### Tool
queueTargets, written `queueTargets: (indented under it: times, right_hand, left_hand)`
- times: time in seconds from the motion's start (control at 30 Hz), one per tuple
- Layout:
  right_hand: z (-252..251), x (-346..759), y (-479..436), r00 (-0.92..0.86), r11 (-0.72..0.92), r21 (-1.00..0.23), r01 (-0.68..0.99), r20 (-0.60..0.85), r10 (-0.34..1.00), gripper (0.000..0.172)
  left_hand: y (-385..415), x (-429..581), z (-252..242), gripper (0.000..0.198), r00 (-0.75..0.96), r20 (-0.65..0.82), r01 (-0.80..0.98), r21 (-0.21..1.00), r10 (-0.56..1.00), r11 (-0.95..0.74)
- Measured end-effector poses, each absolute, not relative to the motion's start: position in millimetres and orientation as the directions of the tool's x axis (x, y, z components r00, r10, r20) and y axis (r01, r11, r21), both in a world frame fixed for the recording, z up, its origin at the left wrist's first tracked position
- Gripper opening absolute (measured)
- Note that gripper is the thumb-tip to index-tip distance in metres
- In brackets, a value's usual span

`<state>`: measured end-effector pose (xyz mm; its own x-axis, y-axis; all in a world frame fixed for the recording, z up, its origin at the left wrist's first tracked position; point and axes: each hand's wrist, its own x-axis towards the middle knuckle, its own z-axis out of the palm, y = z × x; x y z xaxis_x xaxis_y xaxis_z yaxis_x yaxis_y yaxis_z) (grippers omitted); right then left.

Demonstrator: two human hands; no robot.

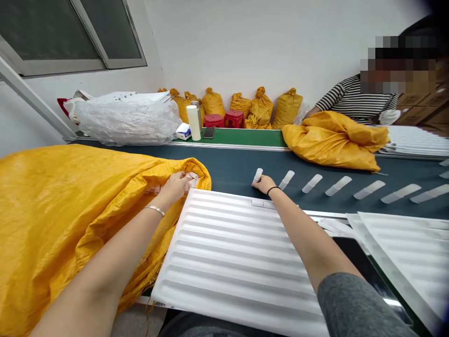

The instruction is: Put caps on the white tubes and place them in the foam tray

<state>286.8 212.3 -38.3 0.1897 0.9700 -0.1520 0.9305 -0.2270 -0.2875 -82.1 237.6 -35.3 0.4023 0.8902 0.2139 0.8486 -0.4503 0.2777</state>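
One yellow woven sack (52,220): it fills your 9 o'clock side, slumped over the near edge, with its open mouth turned toward 3 o'clock, right by the tray's far left corner.
Conveyor belt (231,166): a dark band running from 9 to 3 o'clock, just beyond the tray.
White ribbed tray (231,262): it lies flat at your 6 o'clock, between your forearms, its ribs running 9 to 3.
Second yellow sack (333,140): it lies on the belt's far side at 1 o'clock, in front of a co-worker's striped sleeve (347,100).
Row of white tubes (338,186): they lie apart on the belt, spread from 12 toward 3 o'clock.
Left hand (177,183): at 11 o'clock in the sack's mouth, your fingers curl around small white pieces (191,177).
Right hand (264,183): at 12 o'clock, just past the tray's far edge, your fingers are closed on the near end of a white tube (257,175) that rests on the belt.
Loose tube (262,203): it lies on the tray's far rib, under your right wrist.
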Motion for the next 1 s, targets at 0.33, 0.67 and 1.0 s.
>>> queueTargets:
  times: [0.33,0.67,1.0]
  right_hand:
    - [-39.0,295.5,135.0,-0.021,0.02,-0.252,0.967,-0.002,1.0,0.022]
    - [-14.5,243.8,67.2,-0.166,0.252,-0.481,0.84,0.215,0.962,0.03]
    - [27.9,214.0,20.9,-0.394,0.59,-0.702,0.4,0.449,0.802,0.031]
  left_hand:
    - [230.1,-84.4,-19.5,0.025,0.404,0.335,0.743,0.423,0.851,-0.519]
    - [85.1,-39.7,16.0,0.031,0.156,0.271,-0.12,0.96,0.95,-0.254]
    - [31.6,-33.3,12.4,0.033,0.149,0.082,-0.016,0.997,0.985,-0.08]
